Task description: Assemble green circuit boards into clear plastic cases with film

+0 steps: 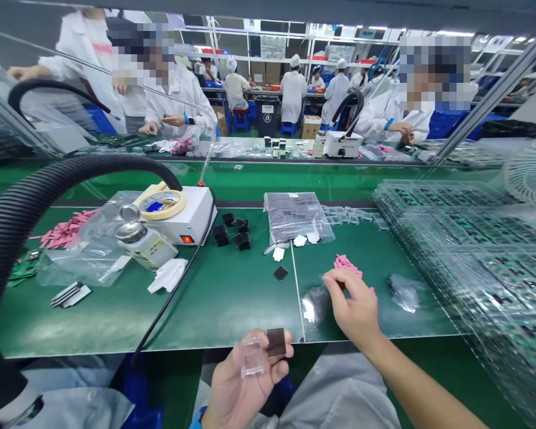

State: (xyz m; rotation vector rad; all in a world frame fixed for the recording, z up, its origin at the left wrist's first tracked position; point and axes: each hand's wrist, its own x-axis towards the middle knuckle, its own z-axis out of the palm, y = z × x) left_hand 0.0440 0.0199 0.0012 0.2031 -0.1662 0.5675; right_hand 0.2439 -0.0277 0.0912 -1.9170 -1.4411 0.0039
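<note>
My left hand [248, 381], palm up in front of the bench edge, holds a transparent plastic frame [252, 358]. At its fingertips is a small dark square plate [276, 342]. Thumb and forefinger of my right hand [355, 304] are pinched together over the bench; whatever may be between them is too small to make out. Just left of that hand lies a heap of transparent film pieces [315, 302]. Pink strips [347, 265] lie behind it, partly hidden by the fingers. A single dark square [280, 273] rests flat on the green mat [232, 298].
Stacked transparent trays of circuit boards [486, 262] fill the right side. At the left stand a thick black hose [71, 173], a white box [196, 208] with tape on top and a dispenser bottle [145, 244]. Dark square stacks [232, 231] sit mid-bench. Co-workers [178, 101] sit opposite.
</note>
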